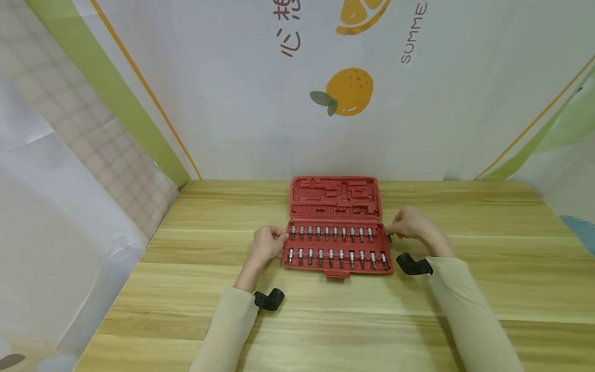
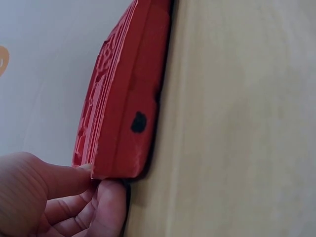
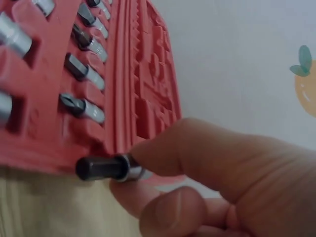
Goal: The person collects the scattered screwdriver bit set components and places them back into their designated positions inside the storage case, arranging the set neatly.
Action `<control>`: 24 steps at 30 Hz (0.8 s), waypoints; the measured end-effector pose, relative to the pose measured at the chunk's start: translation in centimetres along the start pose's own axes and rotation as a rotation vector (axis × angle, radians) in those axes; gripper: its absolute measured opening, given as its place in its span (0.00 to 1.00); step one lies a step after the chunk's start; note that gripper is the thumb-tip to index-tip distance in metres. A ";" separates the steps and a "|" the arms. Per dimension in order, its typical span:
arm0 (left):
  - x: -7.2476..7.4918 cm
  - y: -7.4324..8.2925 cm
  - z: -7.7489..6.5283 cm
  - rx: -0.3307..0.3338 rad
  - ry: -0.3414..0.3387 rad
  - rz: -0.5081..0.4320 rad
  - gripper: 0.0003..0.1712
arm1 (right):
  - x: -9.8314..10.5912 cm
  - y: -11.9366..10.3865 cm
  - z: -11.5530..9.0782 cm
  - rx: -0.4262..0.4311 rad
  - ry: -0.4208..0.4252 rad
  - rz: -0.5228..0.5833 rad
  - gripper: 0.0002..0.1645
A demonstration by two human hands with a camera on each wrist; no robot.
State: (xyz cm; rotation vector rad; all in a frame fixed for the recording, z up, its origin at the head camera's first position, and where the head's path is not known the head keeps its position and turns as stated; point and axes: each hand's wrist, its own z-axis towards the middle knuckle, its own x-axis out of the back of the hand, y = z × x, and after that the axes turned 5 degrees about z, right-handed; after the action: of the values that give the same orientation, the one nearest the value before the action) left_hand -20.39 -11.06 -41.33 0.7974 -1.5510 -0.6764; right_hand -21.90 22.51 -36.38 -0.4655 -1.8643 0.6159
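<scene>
An open red plastic case [image 1: 334, 245] lies on the table with two rows of silver bit sockets [image 1: 327, 234] in its near half. My left hand [image 1: 265, 244] grips the case's left edge; in the left wrist view the thumb lies on top and the fingers [image 2: 112, 202] curl below the corner. Just off the case's right edge, my right hand [image 1: 411, 225] pinches a hex bit socket [image 3: 103, 168] by its silver end between thumb and finger. Its dark tip points away from the hand. Close by in the slots sits a cross-tipped bit socket [image 3: 84, 108].
The lid [image 1: 335, 212], with moulded recesses, lies folded back toward the printed cloth [image 1: 241, 103] behind the table. A latch tab [image 1: 337, 274] sticks out at the case's front. Wood-grain tabletop [image 1: 325, 330] spreads around it. Black cameras [image 1: 270, 299] are strapped on both wrists.
</scene>
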 end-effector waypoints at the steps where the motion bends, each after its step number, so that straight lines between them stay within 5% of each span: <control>1: 0.0 0.0 0.0 0.001 0.000 0.001 0.09 | -0.1 -0.1 0.2 -0.005 0.001 0.002 0.24; 9: 0.0 0.0 0.0 0.006 0.003 0.013 0.09 | -0.9 -0.8 1.4 -0.029 0.003 0.021 0.23; 15: 0.0 0.0 0.0 0.005 0.000 0.014 0.09 | -1.2 -1.6 2.1 -0.043 0.011 -0.062 0.23; 24: 0.0 -0.1 0.0 -0.004 0.003 0.009 0.09 | -1.5 -3.1 2.3 -0.020 0.058 -0.156 0.10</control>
State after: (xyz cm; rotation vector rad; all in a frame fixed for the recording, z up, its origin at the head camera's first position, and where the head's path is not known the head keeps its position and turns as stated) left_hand -20.38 -11.09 -41.39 0.7878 -1.5498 -0.6709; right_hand -23.66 18.74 -36.25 -0.3429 -1.8328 0.4750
